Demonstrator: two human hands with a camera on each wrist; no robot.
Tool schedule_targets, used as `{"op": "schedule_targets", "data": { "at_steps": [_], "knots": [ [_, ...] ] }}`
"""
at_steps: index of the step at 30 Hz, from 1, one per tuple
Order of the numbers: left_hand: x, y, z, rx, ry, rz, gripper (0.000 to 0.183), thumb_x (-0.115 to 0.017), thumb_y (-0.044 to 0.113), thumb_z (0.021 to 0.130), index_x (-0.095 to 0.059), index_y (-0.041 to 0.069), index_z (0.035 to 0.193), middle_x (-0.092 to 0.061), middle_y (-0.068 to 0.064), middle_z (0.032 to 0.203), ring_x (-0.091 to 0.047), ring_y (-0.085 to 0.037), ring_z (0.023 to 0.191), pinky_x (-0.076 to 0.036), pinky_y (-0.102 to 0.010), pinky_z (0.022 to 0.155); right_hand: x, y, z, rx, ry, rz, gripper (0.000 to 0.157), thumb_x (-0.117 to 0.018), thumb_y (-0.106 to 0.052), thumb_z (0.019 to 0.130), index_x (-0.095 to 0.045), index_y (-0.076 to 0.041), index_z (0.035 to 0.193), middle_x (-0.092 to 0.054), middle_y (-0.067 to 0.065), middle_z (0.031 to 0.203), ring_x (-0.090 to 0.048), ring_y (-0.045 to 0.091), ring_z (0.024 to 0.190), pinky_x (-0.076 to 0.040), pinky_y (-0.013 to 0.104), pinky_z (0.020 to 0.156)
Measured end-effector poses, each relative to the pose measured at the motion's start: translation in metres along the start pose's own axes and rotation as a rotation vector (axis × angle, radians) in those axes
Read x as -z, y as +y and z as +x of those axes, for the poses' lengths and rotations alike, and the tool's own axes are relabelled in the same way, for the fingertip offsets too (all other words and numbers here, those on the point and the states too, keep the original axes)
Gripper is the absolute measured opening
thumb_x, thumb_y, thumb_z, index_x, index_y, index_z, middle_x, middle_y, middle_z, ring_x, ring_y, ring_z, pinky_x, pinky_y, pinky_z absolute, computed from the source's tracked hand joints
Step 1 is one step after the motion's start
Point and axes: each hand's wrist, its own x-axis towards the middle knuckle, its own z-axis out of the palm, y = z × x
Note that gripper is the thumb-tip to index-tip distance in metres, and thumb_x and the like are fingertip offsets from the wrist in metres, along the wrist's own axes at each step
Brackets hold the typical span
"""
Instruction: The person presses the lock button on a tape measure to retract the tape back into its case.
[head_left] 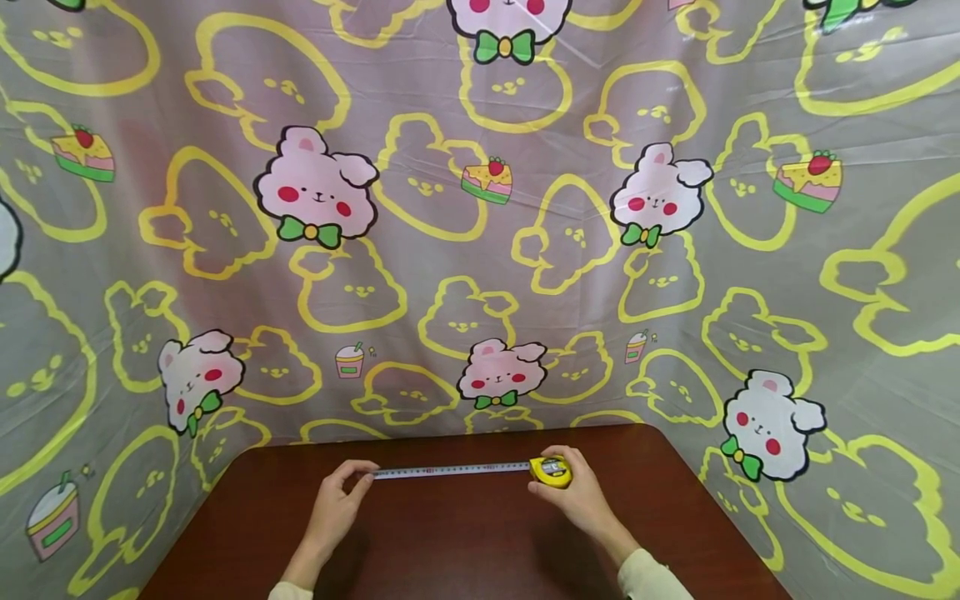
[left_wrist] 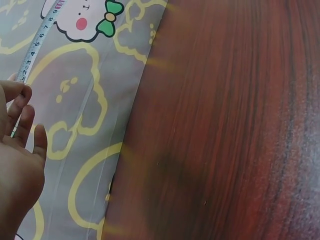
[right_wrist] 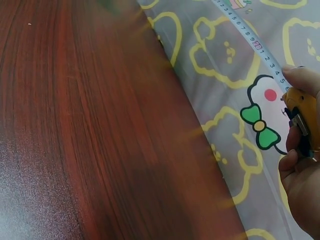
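Note:
A yellow tape measure [head_left: 551,472] sits in my right hand [head_left: 576,493], the fingers and thumb curled round its case. From it the white blade [head_left: 457,470] runs out straight to the left, with black and red numbers along it. My left hand [head_left: 339,500] pinches the blade's far end between thumb and forefinger. In the left wrist view the other fingers [left_wrist: 39,142] hang loose below the pinch. The right wrist view shows the dark case [right_wrist: 302,112] side with a metal clip, and the blade leaving its mouth near the thumb.
Below both hands lies a dark red-brown wooden table [head_left: 450,550] with rounded far corners. A grey curtain [head_left: 442,250] printed with yellow outlines and white rabbits surrounds it at the back and both sides.

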Motion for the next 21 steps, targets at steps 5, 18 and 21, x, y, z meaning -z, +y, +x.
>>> {"op": "schedule_targets", "data": {
  "at_steps": [5,18,21],
  "knots": [
    [-0.004,-0.002,0.000,0.018,-0.013,-0.006,0.010,-0.071,-0.003,0.094,-0.074,0.001,0.102,-0.073,-0.003,0.098,-0.064,-0.015,0.094,-0.042,-0.018,0.086,-0.002,0.001,0.000,-0.010,-0.017,0.017,0.049,-0.093,-0.015,0.076,-0.066,-0.015,0.118,-0.056,0.005,0.114,-0.056,0.023,0.099,-0.051,0.031,0.081],
    [-0.011,0.000,-0.002,0.009,-0.004,0.009,0.012,-0.071,-0.006,0.093,-0.075,0.003,0.101,-0.073,-0.005,0.098,-0.066,-0.022,0.098,-0.040,-0.015,0.087,-0.009,-0.001,-0.002,0.011,-0.016,0.008,0.050,-0.094,-0.015,0.075,-0.066,-0.014,0.116,-0.056,0.004,0.112,-0.056,0.022,0.097,-0.051,0.029,0.080],
    [-0.013,0.000,-0.003,0.001,0.004,0.033,0.014,-0.071,-0.008,0.092,-0.074,0.002,0.100,-0.073,-0.007,0.097,-0.067,-0.024,0.097,-0.040,-0.015,0.088,-0.011,-0.002,-0.003,0.021,-0.016,0.008,0.049,-0.094,-0.016,0.074,-0.066,-0.016,0.115,-0.056,0.003,0.111,-0.056,0.022,0.097,-0.051,0.029,0.080]
  ]
}}
